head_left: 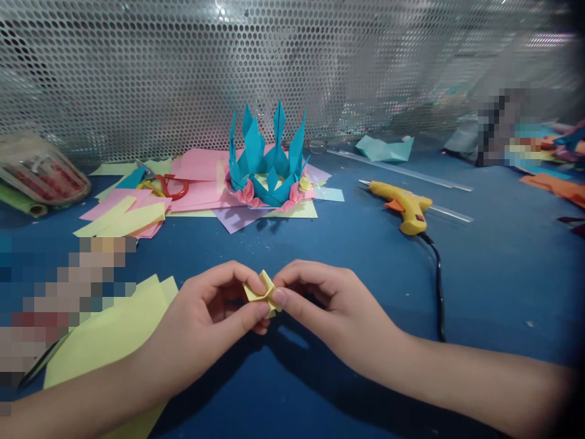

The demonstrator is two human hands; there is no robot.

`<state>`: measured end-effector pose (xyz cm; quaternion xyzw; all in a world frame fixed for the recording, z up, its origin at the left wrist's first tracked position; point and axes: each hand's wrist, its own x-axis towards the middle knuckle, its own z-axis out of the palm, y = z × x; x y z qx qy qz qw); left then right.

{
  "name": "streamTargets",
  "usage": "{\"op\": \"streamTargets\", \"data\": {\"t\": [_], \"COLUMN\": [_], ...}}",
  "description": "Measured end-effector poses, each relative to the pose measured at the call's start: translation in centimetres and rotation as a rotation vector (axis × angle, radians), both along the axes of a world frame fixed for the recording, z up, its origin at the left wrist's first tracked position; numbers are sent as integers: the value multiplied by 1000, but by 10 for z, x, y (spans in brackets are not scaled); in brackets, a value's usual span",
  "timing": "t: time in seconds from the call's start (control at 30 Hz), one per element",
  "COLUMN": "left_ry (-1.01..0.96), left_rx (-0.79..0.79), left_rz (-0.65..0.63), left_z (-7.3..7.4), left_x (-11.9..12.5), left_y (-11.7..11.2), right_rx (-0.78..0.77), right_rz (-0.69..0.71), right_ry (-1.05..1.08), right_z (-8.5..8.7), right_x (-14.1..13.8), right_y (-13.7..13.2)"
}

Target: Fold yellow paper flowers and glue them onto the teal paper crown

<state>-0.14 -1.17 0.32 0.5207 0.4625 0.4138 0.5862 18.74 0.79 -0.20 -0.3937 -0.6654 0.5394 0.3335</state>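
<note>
Between both hands, above the blue table, is a small folded yellow paper flower [264, 291] with several points. My left hand [218, 303] pinches its left side between thumb and fingers. On the other side, the thumb and fingertips of my right hand [315, 296] grip its right edge. Beyond the hands stands a blue paper crown shape [278, 164] with tall upright points and pink folded paper around its base. A similar small yellow folded piece [305, 183] sits at the right of that base.
A yellow hot glue gun [406, 204] lies at right, its black cord [439, 286] running forward. Clear glue sticks [402, 171] lie behind it. Red-handled scissors [173, 187] rest among pink sheets [196, 163] at left. Yellow sheets [109, 329] lie beneath my left forearm. A perforated metal panel [183, 73] rises behind.
</note>
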Motion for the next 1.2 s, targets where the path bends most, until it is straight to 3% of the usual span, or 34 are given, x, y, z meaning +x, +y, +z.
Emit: {"op": "streamTargets", "data": {"t": [0.3,1.0,1.2], "left_ry": [128,12,-165], "left_rx": [5,-154,-34], "left_rz": [-21,-35,-14], "left_z": [-3,-2,-9], "left_x": [-2,-3,-2], "left_y": [-5,5,-1], "right_rx": [108,188,236], "right_rz": [45,71,109], "right_ry": [-58,-55,-19], "right_z": [-1,-4,-2], "right_x": [-1,2,3], "right_y": [-3,0,1]}}
